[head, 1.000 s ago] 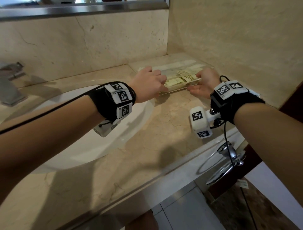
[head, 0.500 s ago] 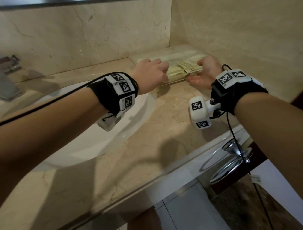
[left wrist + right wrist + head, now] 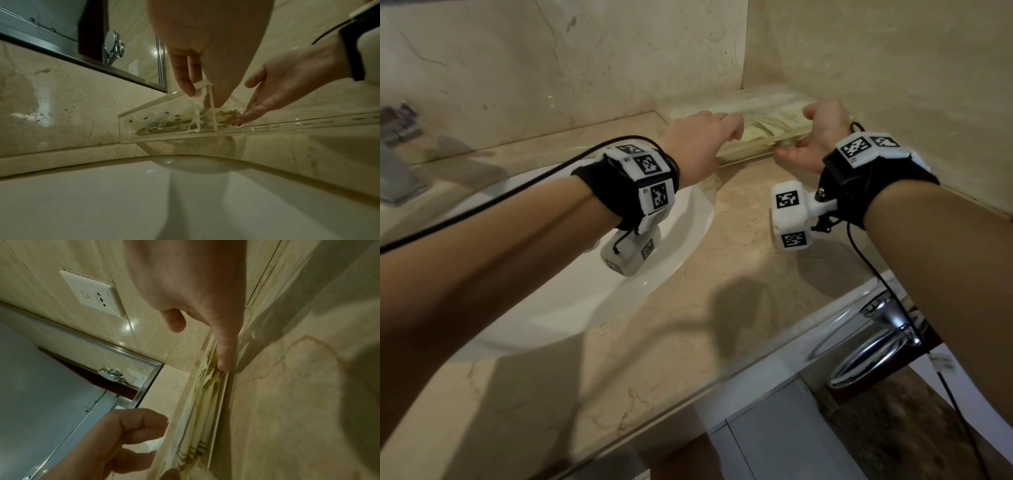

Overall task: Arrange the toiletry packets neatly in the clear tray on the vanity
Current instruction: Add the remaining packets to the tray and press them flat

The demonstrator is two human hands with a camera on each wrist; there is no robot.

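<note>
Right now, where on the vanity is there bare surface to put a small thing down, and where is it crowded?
Bare marble lies on the counter between the sink basin and the front edge, nearer than the clear tray. The strip behind the basin, along the back wall, also looks free. The corner is crowded: the tray holds packets, with the left hand and right hand at it.

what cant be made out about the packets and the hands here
- Packets: head view too small and soft to read print or count them; the left hand covers the tray's left end.
- Left hand: in the left wrist view its fingertips sit at the tray's corner; a firm grip is unclear.
- Right hand: right wrist view shows a fingertip by the packets; contact is unclear.
</note>
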